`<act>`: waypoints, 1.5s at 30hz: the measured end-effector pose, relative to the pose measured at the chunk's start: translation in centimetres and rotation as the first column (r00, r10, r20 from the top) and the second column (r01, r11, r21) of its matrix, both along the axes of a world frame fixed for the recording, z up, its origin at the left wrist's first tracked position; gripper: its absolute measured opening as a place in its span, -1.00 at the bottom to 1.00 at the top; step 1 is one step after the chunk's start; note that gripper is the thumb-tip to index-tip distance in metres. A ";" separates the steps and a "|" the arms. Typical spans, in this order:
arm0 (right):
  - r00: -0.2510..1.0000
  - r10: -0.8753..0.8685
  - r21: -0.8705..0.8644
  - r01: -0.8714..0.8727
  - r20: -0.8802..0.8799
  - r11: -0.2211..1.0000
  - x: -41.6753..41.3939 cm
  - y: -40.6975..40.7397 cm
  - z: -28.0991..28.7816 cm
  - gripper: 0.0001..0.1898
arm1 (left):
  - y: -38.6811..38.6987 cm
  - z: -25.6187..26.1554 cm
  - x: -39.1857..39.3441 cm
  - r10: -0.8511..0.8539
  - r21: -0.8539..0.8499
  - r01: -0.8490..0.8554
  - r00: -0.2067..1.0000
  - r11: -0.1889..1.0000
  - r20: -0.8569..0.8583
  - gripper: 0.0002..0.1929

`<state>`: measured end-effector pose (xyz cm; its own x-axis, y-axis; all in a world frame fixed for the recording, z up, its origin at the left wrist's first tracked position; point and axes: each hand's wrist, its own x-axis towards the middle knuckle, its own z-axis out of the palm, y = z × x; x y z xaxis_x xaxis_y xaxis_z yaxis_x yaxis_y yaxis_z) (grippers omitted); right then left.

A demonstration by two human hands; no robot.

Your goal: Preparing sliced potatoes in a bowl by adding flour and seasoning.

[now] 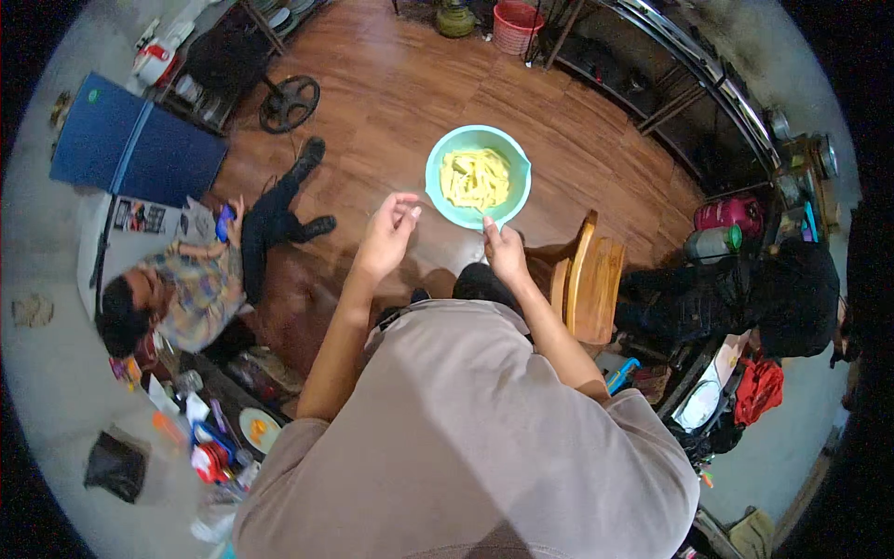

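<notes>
A light-green plastic bowl (pixel 521 183) with a small pouring lip is held out before me above the floor. Pale yellow strips of cut food, like potato sticks, lie in it (pixel 475 178). At its near rim my right hand (pixel 504 251) grips the edge, thumb on top; the fingers underneath are hidden. My left hand (pixel 388 234) is raised left of the bowl, apart from it, with its fingers loosely curled and nothing seen between them.
A wooden chair (pixel 594 286) stands close on my right. To the left, a seated person (pixel 202 286) holds a blue object. A pink basket (pixel 517 28) and a dark shelf rack (pixel 614 77) stand ahead. A plate (pixel 260 427) lies behind left.
</notes>
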<state>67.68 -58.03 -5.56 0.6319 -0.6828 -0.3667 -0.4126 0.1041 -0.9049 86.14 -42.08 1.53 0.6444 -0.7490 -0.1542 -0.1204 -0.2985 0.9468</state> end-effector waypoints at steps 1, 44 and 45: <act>0.995 0.074 -0.056 -0.078 -0.061 0.995 1.1 -1.5 -1.7 -0.36 | -2.4 1.2 1.3 -0.007 -0.056 0.010 0.998 0.998 0.056 -0.74; 0.992 -0.122 -0.229 0.117 -0.007 0.966 86.0 -77.7 1.5 -0.41 | -78.8 -0.5 87.1 -0.098 -0.168 0.104 0.994 0.980 0.045 -0.86; 0.995 -0.096 -0.229 0.086 -0.030 0.970 87.5 -79.3 1.5 -0.42 | -81.0 -0.3 88.6 -0.095 -0.183 0.102 0.994 0.978 0.044 -0.85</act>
<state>155.21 -137.34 -4.06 0.5512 -0.8051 -0.2192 -0.4476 -0.0636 -0.8920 174.74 -123.11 1.25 0.5684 -0.8227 0.0137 -0.1743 -0.1041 0.9792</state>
